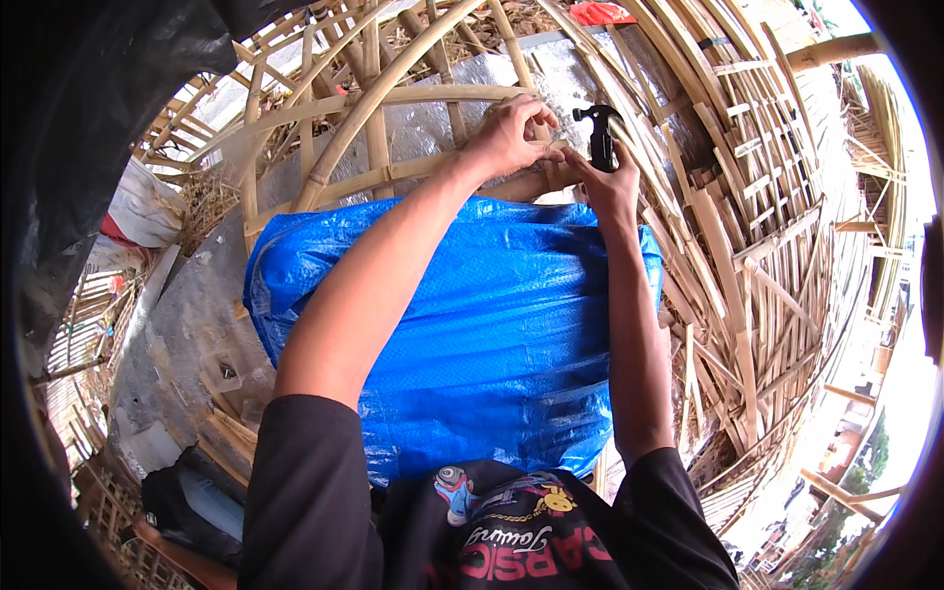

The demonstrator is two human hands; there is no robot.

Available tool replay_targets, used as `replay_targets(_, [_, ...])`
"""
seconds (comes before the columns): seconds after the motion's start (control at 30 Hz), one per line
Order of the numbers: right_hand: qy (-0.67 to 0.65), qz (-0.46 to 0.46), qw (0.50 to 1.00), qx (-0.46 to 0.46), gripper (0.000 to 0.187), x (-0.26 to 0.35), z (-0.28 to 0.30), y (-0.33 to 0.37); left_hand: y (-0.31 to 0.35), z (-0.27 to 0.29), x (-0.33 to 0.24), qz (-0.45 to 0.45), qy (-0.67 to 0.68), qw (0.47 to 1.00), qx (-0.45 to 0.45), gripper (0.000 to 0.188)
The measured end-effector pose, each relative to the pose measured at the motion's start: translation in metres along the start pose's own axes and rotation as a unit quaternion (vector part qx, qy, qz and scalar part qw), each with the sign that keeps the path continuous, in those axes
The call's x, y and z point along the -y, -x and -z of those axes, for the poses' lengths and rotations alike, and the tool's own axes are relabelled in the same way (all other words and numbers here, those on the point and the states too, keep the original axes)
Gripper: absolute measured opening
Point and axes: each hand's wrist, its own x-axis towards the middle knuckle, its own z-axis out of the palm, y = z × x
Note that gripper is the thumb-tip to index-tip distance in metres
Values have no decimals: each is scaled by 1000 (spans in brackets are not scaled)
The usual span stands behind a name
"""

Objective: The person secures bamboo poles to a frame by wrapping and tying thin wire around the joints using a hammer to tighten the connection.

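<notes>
My right hand (612, 185) is closed around a small black claw hammer (602, 138), its head pointing away from me. Close beside it, my left hand (513, 138) has its fingers curled over the bamboo strips. The fingertips of both hands come together at a strip joint; anything small between them is too tiny to make out. Split bamboo pieces (379, 123) cross one another in a curved lattice in front of me. A blue plastic sheet (472, 324) covers my lap, right up to the lattice's near edge.
Long split bamboo strips (733, 295) lie in a dense pile to the right. A grey sheet (187, 344) with bamboo scraps is on the left, below a white sack (143, 206). At lower left, another person's bare limb (187, 560) shows beside dark cloth.
</notes>
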Motion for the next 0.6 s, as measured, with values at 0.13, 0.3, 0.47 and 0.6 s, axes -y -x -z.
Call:
replay_targets(0.13, [22, 9, 999, -23, 67, -13, -1, -5, 0, 18, -9, -55, -206, 974, -74, 52])
replay_targets(0.3, [28, -9, 999, -17, 73, -4, 1, -2, 2, 65, -20, 340, -300, 890, -44, 147])
replay_targets(0.47, [8, -7, 1000, -17, 70, -6, 0, -2, 11, 89, -21, 447, -91, 872, 177, 139])
replay_targets(0.6, [4, 5, 1000, -10, 65, 6, -9, 5, 20, 78, -11, 468, -203, 859, 50, 127])
